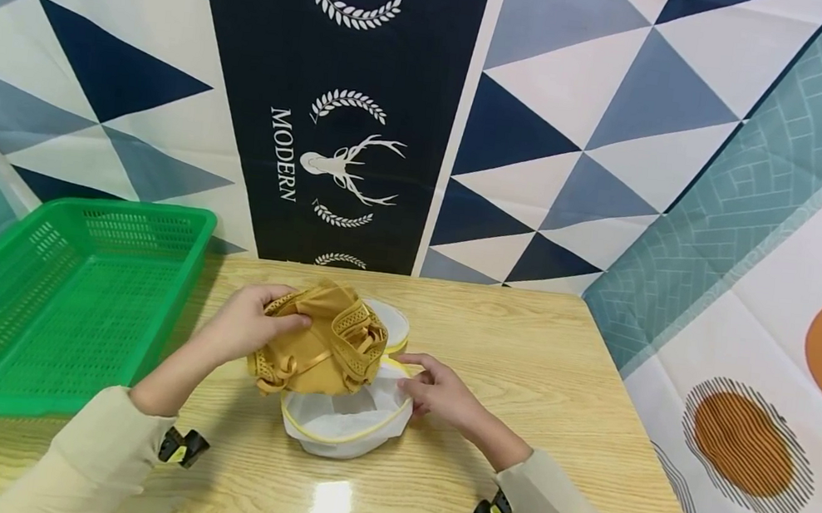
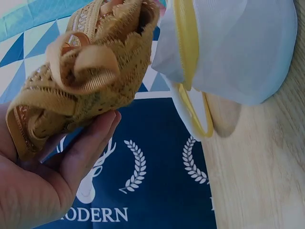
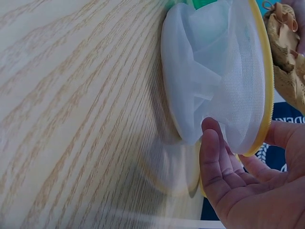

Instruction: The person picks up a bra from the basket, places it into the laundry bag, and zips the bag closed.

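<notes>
A folded mustard-yellow lace bra (image 1: 323, 339) with thin straps is gripped by my left hand (image 1: 254, 322), thumb on top, above a white mesh laundry bag (image 1: 354, 443). In the left wrist view, the bra's lace edge and looped strap (image 2: 90, 71) face the camera, with the fingers beneath. The bag lies unzipped on the table, its lid (image 1: 389, 321) folded back and its yellow zipper edging the mouth. My right hand (image 1: 442, 393) pinches the bag's right rim, and the right wrist view shows the fingers around the zipper edge (image 3: 267, 95).
A green plastic basket (image 1: 184, 299) stands on the left of the wooden table (image 1: 521, 352). Behind the table hangs a patterned cloth (image 1: 355, 75), and another patterned cloth (image 1: 772, 328) borders the right side.
</notes>
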Demonstrator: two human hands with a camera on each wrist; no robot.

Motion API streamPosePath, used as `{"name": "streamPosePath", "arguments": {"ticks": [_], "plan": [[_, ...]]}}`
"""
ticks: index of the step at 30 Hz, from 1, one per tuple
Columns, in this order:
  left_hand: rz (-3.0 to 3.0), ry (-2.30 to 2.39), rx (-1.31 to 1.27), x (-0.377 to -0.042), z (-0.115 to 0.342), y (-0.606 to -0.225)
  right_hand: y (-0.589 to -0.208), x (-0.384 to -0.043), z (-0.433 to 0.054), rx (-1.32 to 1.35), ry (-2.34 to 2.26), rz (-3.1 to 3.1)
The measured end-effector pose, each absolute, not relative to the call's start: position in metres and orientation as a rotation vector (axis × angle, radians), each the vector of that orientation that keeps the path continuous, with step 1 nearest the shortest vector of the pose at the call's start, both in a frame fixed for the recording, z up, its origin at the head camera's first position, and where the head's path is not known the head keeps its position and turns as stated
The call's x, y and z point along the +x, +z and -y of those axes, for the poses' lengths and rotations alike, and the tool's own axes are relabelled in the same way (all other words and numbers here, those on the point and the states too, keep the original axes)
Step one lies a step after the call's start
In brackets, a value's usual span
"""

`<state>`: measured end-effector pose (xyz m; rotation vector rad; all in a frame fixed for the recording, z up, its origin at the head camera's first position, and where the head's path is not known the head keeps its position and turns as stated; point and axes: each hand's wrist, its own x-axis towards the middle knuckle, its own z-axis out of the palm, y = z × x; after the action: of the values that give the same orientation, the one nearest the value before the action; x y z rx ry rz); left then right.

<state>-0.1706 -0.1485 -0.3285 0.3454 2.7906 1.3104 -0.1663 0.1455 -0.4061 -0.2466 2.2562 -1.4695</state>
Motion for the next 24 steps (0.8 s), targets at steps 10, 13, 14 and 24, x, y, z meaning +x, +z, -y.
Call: {"name": "streamPosePath", "arguments": {"ticks": [10, 13, 14, 24], "plan": [[-2.848, 1.306, 0.349, -0.170, 0.141, -0.333, -0.405, -0.166, -0.145, -0.236, -1.471, -2.259], [-2.860, 1.314, 0.356, -0.170, 0.138, -0.334, -0.406, -0.166, -0.145, -0.237, -1.472, -2.260], [-2.861, 1.318, 0.353, -0.170, 0.136, -0.335, -0.407, -0.166, -0.145, -0.237, -1.472, -2.261], [-2.909, 1.316, 0.401, -0.167, 0.124, -0.339, -0.405, -0.167, -0.145, -0.250, -1.478, -2.248]]}}
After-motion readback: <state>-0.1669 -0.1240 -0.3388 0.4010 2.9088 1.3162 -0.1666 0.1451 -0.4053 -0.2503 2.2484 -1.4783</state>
